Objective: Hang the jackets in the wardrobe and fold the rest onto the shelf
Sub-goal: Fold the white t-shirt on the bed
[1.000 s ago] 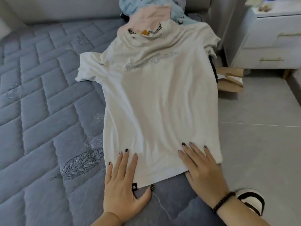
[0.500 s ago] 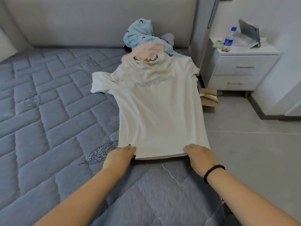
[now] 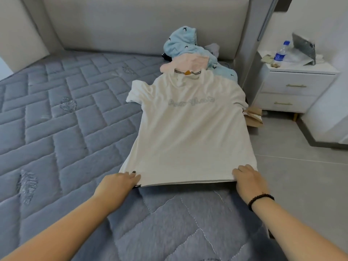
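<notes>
A white T-shirt point(image 3: 188, 132) lies flat on the grey quilted bed point(image 3: 66, 129), its collar away from me and faint lettering across the chest. My left hand point(image 3: 120, 182) pinches the left corner of the hem. My right hand point(image 3: 248, 178), with a black bead bracelet on the wrist, grips the right corner of the hem. The hem edge is lifted slightly off the bed between my hands. Beyond the collar lies a pink garment point(image 3: 186, 62) on a light blue hooded one point(image 3: 180, 40).
A grey padded headboard point(image 3: 141, 25) stands at the back. A white nightstand point(image 3: 293, 87) on the right carries a water bottle point(image 3: 280, 53) and papers. A brown paper bag point(image 3: 254, 117) lies on the grey tiled floor point(image 3: 301, 185) beside the bed.
A second ago both hands lay flat on the shirt near the hem. They have since closed on the hem corners, and my view has pulled back and risen.
</notes>
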Demonstrator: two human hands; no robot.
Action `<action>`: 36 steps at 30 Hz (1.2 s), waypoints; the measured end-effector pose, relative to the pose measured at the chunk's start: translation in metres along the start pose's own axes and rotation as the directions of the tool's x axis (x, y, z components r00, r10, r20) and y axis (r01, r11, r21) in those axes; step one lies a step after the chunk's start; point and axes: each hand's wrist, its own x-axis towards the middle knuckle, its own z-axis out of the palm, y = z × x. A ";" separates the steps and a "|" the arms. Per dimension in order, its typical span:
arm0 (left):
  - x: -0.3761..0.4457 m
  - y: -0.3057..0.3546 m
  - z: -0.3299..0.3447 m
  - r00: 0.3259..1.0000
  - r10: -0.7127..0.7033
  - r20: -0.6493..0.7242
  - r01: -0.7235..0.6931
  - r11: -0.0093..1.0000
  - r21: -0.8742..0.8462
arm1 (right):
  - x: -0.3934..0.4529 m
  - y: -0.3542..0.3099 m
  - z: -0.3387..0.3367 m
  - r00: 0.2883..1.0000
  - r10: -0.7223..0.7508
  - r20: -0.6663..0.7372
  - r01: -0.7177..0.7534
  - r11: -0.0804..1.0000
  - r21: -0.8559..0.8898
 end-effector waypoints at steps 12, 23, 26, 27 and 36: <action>-0.082 -0.012 0.017 0.970 -0.033 0.240 0.005 0.993 0.119 | -0.097 -0.021 0.012 0.999 -0.020 -0.039 0.022 0.998 0.051; -0.076 0.009 -0.020 0.843 -0.053 0.536 0.038 0.998 0.040 | -0.150 -0.033 -0.006 0.897 -0.123 0.424 0.031 0.975 0.218; -0.047 0.023 -0.042 0.854 0.023 0.520 0.129 0.958 -0.255 | -0.148 -0.026 -0.008 0.907 -0.007 0.421 -0.186 0.890 0.415; -0.033 0.029 -0.047 0.873 0.053 0.486 0.134 0.930 -0.341 | -0.145 -0.023 -0.008 0.921 0.023 0.388 -0.204 0.879 0.430; 0.103 0.109 -0.023 0.974 0.022 0.224 0.099 0.852 -0.514 | -0.088 -0.011 0.016 0.957 0.083 0.277 -0.161 0.948 0.273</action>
